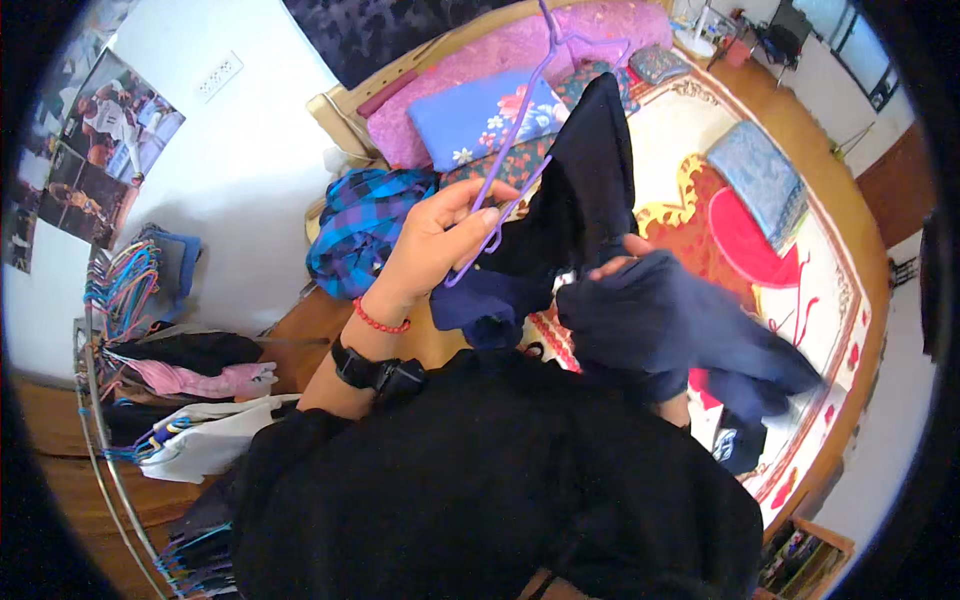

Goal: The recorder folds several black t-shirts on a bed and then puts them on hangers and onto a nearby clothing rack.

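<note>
My left hand [457, 225] grips a purple clothes hanger [517, 120] by one end, between thumb and fingers. Red beads and a black watch circle that wrist. Just beyond the hanger hangs a black garment [589, 172]; whether it is hooked on the hanger cannot be told. My right hand [628, 255] has its fingers on a dark navy garment [645, 307], which covers most of that hand. The garment's far end, to the right, is blurred. Navy cloth [487, 304] also droops below my left hand.
A bed with a patterned cover [675, 120] lies ahead, bearing a blue floral pillow [480, 116], a folded blue cloth [757, 180] and a red round item [739, 232]. Blue plaid fabric [367, 225] is bunched left. A metal clothes rack [94, 420] with hangers and garments stands at left.
</note>
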Motion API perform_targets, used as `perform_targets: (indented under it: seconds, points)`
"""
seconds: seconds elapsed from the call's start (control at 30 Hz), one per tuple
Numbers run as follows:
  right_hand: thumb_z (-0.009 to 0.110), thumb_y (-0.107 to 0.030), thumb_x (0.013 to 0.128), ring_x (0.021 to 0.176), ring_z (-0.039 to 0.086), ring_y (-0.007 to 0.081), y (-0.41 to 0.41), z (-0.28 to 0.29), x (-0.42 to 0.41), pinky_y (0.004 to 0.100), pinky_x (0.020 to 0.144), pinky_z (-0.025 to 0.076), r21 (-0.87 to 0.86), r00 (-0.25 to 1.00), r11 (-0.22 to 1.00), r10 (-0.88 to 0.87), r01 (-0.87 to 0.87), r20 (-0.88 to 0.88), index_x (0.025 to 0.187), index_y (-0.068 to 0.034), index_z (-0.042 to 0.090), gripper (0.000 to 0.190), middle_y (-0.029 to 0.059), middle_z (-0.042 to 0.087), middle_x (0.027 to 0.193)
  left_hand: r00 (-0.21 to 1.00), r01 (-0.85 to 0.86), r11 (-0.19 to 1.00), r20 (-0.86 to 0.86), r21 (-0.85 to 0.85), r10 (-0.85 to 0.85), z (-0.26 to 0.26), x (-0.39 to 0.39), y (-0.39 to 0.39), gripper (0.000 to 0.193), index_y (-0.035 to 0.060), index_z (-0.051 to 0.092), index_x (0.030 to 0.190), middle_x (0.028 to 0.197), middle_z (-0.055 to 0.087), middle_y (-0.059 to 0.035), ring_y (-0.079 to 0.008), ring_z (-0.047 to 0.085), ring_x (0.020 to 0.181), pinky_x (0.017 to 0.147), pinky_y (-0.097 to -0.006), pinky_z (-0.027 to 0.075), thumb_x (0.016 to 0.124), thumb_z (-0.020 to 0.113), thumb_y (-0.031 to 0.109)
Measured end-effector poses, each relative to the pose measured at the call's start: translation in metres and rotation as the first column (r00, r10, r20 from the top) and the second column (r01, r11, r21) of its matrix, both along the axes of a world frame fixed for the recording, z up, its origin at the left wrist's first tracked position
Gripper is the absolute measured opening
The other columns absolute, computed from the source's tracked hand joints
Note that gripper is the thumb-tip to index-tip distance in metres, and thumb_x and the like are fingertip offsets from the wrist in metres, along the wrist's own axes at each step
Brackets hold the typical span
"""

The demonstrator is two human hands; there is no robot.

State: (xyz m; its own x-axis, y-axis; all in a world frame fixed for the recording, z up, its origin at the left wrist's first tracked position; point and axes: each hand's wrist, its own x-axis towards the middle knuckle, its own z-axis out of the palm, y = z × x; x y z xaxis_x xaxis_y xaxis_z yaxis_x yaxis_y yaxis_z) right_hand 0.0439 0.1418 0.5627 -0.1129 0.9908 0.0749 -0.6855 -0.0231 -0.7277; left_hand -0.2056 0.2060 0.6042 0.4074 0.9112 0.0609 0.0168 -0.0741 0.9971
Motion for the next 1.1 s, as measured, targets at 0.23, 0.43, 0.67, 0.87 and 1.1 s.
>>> perform_targets:
  seconds: [0.23,0.43,0.67,0.87,1.1]
  points:
    - [0.045,-0.026,0.096,0.092,0.060,0.0218,0.036,0.014,0.035,0.0337,0.085,0.050,0.150,0.716,0.783,-0.615,0.603,0.330,0.123,-0.004,0.047,0.036,0.0130,0.060,0.106,0.993,0.120,0.991,-0.013,-0.063,-0.121,-0.008,0.011,0.002,0.029,0.0050,0.057,0.117,0.071,0.056,0.0039,0.0009,0.041,0.052,0.046,-0.0158,0.030,0.091,0.056,0.016]
    - [0.049,-0.026,0.094,0.097,0.059,0.0207,0.004,0.001,0.051,0.0329,0.088,0.048,0.202,0.855,0.833,-0.517,0.516,-0.053,0.122,-0.003,0.048,0.036,0.0101,0.060,0.108,0.986,0.164,0.983,0.033,-0.086,-0.162,0.000,0.026,-0.010,0.021,0.0062,0.059,0.111,0.063,0.046,0.0078,0.0015,0.037,0.050,0.045,-0.0167,0.026,0.091,0.056,0.014]
    - [0.051,-0.025,0.093,0.090,0.062,0.0263,0.104,-0.001,-0.057,0.0351,0.083,0.050,0.348,0.987,0.933,0.046,-0.097,0.151,0.117,0.002,0.053,0.036,0.0139,0.062,0.105,0.969,0.239,0.942,-0.124,0.237,-0.215,-0.001,0.046,-0.018,0.018,0.0057,0.062,0.105,0.063,0.048,0.0090,0.0016,0.039,0.057,0.050,-0.0171,0.028,0.090,0.058,0.016]
    - [0.055,-0.020,0.084,0.093,0.061,0.0325,0.119,-0.001,-0.078,0.0381,0.080,0.049,-0.108,-0.234,0.597,-0.137,-0.795,0.962,0.105,-0.004,0.062,0.027,0.0175,0.065,0.092,0.989,0.144,0.986,-0.051,0.088,-0.140,-0.025,0.022,-0.028,0.020,0.0061,0.062,0.106,0.072,0.054,0.0062,0.0013,0.042,0.057,0.049,-0.0163,0.030,0.090,0.059,0.017]
    - [0.059,-0.009,0.081,0.084,0.059,0.0334,0.133,-0.007,-0.061,0.0384,0.075,0.047,0.743,0.201,0.585,-0.725,-0.324,0.659,0.093,-0.002,0.060,0.014,0.0160,0.060,0.092,0.992,0.032,0.997,0.123,-0.077,-0.022,-0.036,-0.008,-0.026,0.020,0.0041,0.060,0.107,0.063,0.045,0.0082,0.0009,0.036,0.050,0.044,-0.0160,0.024,0.091,0.056,0.015]
